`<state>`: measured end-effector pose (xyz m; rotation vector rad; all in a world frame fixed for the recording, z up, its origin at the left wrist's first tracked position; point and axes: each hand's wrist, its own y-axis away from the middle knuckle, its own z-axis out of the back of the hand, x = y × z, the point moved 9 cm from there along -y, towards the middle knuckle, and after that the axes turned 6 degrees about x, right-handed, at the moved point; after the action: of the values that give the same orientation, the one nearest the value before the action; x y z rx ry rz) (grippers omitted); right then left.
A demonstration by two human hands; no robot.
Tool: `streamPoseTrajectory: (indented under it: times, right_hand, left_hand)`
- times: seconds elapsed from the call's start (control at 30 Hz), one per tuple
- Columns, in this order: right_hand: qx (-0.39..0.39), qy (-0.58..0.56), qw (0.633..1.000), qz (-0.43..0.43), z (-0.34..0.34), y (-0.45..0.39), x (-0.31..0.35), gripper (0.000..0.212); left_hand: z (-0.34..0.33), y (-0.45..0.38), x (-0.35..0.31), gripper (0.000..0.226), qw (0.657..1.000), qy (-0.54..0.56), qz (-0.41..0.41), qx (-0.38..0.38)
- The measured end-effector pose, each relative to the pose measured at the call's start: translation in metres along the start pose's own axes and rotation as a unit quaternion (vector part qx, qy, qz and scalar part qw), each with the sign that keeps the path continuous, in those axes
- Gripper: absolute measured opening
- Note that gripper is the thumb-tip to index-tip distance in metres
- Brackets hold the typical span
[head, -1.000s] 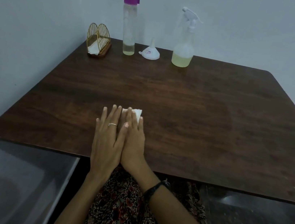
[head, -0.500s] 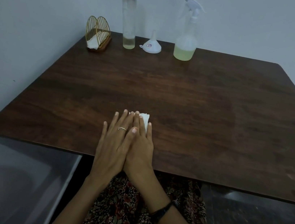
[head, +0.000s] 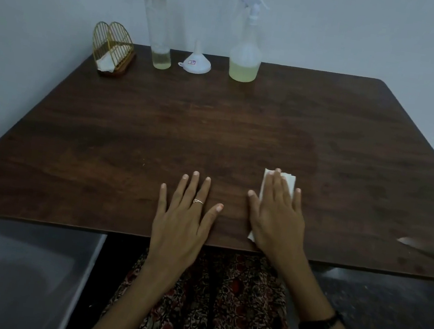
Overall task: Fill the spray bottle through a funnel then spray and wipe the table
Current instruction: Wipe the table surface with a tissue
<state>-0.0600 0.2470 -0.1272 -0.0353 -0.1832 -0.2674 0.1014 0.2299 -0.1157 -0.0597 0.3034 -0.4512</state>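
A clear spray bottle (head: pixel 246 45) with pale yellow liquid at its bottom stands at the back of the dark wooden table (head: pixel 215 125). Left of it a white funnel (head: pixel 196 62) rests mouth down. Further left stands a tall clear bottle (head: pixel 157 22) with a purple cap and a little liquid. Near the front edge my right hand (head: pixel 275 214) lies flat on a folded white tissue (head: pixel 290 181), pressing it to the table. My left hand (head: pixel 183 215) rests flat beside it, fingers spread, holding nothing.
A golden wire napkin holder (head: pixel 113 48) with a white napkin stands at the back left corner. The wall runs along the table's back and left sides. A faint darker patch shows on the wood near the middle. My patterned clothing shows below the front edge.
My hands were overlapped on the tissue. They have parted: the right hand slid right with the tissue under it, and the left hand stayed flat on the wood.
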Motion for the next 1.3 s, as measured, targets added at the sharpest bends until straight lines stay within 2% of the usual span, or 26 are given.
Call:
streamPoseTrajectory:
  times: [0.1, 0.27, 0.37, 0.5, 0.63, 0.73, 0.87, 0.97, 1.1, 1.3]
  right_hand:
    - [0.026, 0.058, 0.998, -0.030, -0.003, 0.004, -0.048, 0.116]
    - [0.024, 0.069, 0.994, -0.083, 0.005, 0.019, -0.091, 0.113]
    - [0.015, 0.026, 0.994, -0.100, 0.012, 0.020, -0.085, 0.096]
    - [0.012, 0.005, 0.999, -0.032, 0.010, 0.014, -0.040, 0.094]
    - [0.016, -0.029, 0.998, 0.045, 0.000, -0.003, 0.011, 0.087]
    - [0.009, -0.007, 0.995, 0.101, -0.002, -0.023, 0.031, 0.085]
    - [0.008, -0.001, 0.993, 0.122, -0.002, -0.056, 0.033, 0.086]
    - [0.025, 0.008, 0.994, 0.106, -0.002, -0.086, 0.026, 0.063]
    - [0.013, -0.002, 0.996, 0.088, 0.000, -0.122, 0.014, 0.057]
    - [0.012, -0.018, 0.998, 0.059, 0.009, -0.155, -0.010, 0.056]
  left_hand:
    - [-0.006, -0.003, -0.012, 0.077, 1.000, -0.024, -0.007, 0.016]
    - [-0.010, -0.002, -0.017, 0.071, 0.998, -0.052, -0.020, 0.021]
    - [-0.010, -0.003, -0.018, 0.067, 0.997, -0.070, -0.021, 0.016]
    - [-0.009, -0.004, -0.030, 0.055, 0.997, -0.067, -0.039, -0.001]
    - [-0.008, -0.009, -0.040, 0.052, 0.999, -0.039, -0.035, -0.009]
    - [-0.009, -0.017, -0.043, 0.052, 0.998, -0.040, -0.032, -0.020]
    - [-0.013, -0.033, -0.047, 0.054, 0.999, -0.033, -0.027, -0.016]
    - [-0.018, -0.044, -0.053, 0.055, 0.999, -0.028, -0.019, -0.007]
    - [-0.026, -0.054, -0.059, 0.064, 0.999, -0.042, -0.014, 0.025]
    - [-0.029, -0.053, -0.062, 0.104, 0.998, -0.028, -0.022, 0.056]
